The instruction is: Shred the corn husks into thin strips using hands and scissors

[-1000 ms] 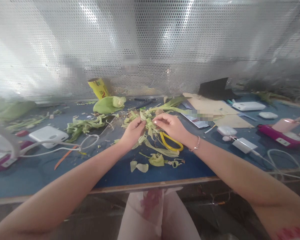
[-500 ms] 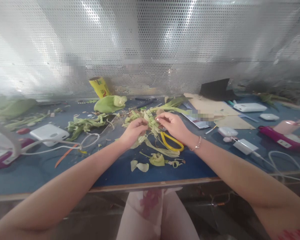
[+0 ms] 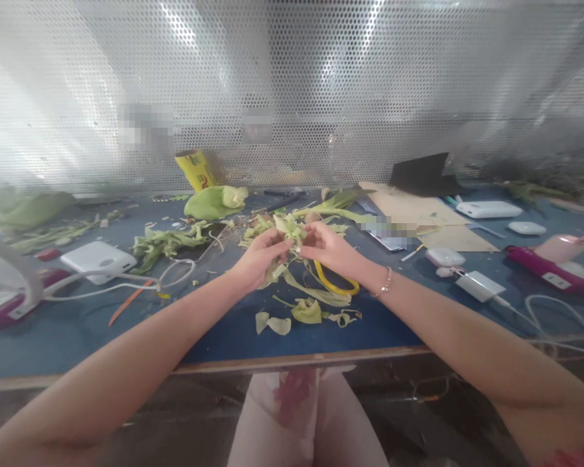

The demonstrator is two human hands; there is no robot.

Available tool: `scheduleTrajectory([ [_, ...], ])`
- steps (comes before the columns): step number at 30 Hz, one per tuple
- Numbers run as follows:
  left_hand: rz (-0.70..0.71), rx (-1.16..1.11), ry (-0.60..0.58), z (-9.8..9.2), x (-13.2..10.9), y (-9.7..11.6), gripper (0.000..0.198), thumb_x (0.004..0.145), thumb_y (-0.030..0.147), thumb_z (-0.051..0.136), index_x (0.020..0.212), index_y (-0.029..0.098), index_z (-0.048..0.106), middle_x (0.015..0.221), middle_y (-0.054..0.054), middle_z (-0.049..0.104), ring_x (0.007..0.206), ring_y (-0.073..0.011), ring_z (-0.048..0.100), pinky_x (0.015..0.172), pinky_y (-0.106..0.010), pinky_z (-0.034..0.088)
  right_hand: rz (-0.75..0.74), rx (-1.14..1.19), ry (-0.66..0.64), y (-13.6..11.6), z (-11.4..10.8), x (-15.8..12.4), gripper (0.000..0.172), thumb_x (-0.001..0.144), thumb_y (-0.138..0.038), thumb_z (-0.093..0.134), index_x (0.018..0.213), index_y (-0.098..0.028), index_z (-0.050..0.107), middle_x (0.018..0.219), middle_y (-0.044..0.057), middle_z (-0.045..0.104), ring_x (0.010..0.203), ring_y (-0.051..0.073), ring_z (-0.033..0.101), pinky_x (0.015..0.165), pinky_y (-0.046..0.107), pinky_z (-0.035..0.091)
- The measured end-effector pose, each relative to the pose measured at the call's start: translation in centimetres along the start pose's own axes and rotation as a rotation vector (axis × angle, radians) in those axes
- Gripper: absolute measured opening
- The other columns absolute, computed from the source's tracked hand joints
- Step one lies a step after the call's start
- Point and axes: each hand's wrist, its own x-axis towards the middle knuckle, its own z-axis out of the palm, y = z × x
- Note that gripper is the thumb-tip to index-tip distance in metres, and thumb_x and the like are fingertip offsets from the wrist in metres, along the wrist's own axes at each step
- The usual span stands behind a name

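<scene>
Between my two hands is a pale green leaf bundle (image 3: 289, 227), its strips sticking up and hanging below the fingers. My left hand (image 3: 259, 261) grips its left side with thumb and fingers bent inward. On the opposite side, my right hand (image 3: 328, 250) pinches the leaves, fingertips close to the left thumb. The hands partly cover the bundle's middle. Under the right hand, a yellow loop (image 3: 338, 285) lies on the blue tabletop (image 3: 214, 344). Nearer the front edge are a torn yellow-green leaf (image 3: 306, 311) and pale leaf scraps (image 3: 275, 323).
Behind stand a yellow tube (image 3: 194, 170) and a light green leafy piece (image 3: 214, 202). Wilted leaves (image 3: 168, 243) and a white box-shaped device (image 3: 97, 261) with cable lie left. On the right are brown sheets (image 3: 413, 204), a white charger (image 3: 479, 284) and a magenta power strip (image 3: 555, 269).
My right fingers have come lower and closer to my left hand, now curled on the leaf bundle. The bundle's top has tilted slightly up and left.
</scene>
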Motion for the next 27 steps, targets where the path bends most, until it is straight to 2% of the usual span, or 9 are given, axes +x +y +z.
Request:
scheduleTrajectory([
  [4, -0.025, -0.081, -0.052, -0.1, 0.1, -0.1, 0.021, 0.064, 0.020, 0.072, 0.080, 0.014, 0.060, 0.073, -0.001, 0.061, 0.064, -0.0078, 0.054, 0.059, -0.021, 0.043, 0.055, 0.066, -0.015, -0.4, 0.4, -0.1, 0.023, 0.075, -0.030, 0.063, 0.086, -0.020, 0.047, 0.081, 0.000, 0.058, 0.072, 0.013, 0.061, 0.072, 0.034, 0.054],
  [10, -0.030, -0.105, -0.054, 0.3, -0.1, 0.1, 0.025, 0.061, 0.021, 0.074, 0.081, 0.014, 0.062, 0.076, -0.003, 0.063, 0.065, -0.0098, 0.057, 0.066, -0.025, 0.047, 0.023, 0.044, 0.070, -1.1, 0.0, 0.0, 0.013, 0.075, -0.024, 0.061, 0.077, -0.018, 0.050, 0.073, -0.002, 0.056, 0.062, 0.009, 0.057, 0.069, 0.029, 0.053],
  [15, 0.154, 0.122, 0.123, -0.1, 0.2, -0.3, 0.024, 0.068, 0.032, 0.070, 0.086, 0.016, 0.062, 0.077, -0.001, 0.063, 0.071, -0.0109, 0.058, 0.072, -0.026, 0.047, 0.008, -0.010, 0.121, -1.2, -0.2, -0.1, 0.017, 0.072, -0.028, 0.064, 0.076, -0.019, 0.051, 0.070, -0.002, 0.057, 0.059, 0.009, 0.057, 0.066, 0.029, 0.053],
  [18, 0.206, 0.252, 0.190, -0.7, 0.5, -0.5, 0.022, 0.069, 0.033, 0.068, 0.080, 0.015, 0.064, 0.074, -0.002, 0.064, 0.072, -0.0119, 0.058, 0.072, -0.026, 0.047, -0.006, -0.011, 0.124, -0.9, -0.3, -0.1, 0.020, 0.072, -0.034, 0.064, 0.077, -0.019, 0.051, 0.070, -0.002, 0.057, 0.060, 0.010, 0.058, 0.066, 0.029, 0.052],
  [22, 0.214, 0.329, 0.243, -1.2, 0.7, -0.6, 0.022, 0.068, 0.035, 0.068, 0.069, 0.014, 0.062, 0.066, -0.002, 0.062, 0.065, -0.0118, 0.057, 0.068, -0.026, 0.046, -0.018, 0.010, 0.133, -0.7, -0.5, -0.1, 0.020, 0.073, -0.035, 0.063, 0.077, -0.019, 0.052, 0.068, -0.002, 0.057, 0.060, 0.009, 0.057, 0.065, 0.028, 0.052],
  [27, 0.164, 0.285, 0.237, -1.2, 0.8, -0.6, 0.027, 0.068, 0.036, 0.069, 0.061, 0.014, 0.057, 0.061, -0.002, 0.061, 0.063, -0.0106, 0.056, 0.072, -0.027, 0.046, 0.022, 0.086, 0.173, -0.7, -0.4, 0.0, 0.020, 0.071, -0.034, 0.065, 0.077, -0.018, 0.054, 0.073, -0.001, 0.058, 0.064, 0.010, 0.058, 0.066, 0.027, 0.052],
])
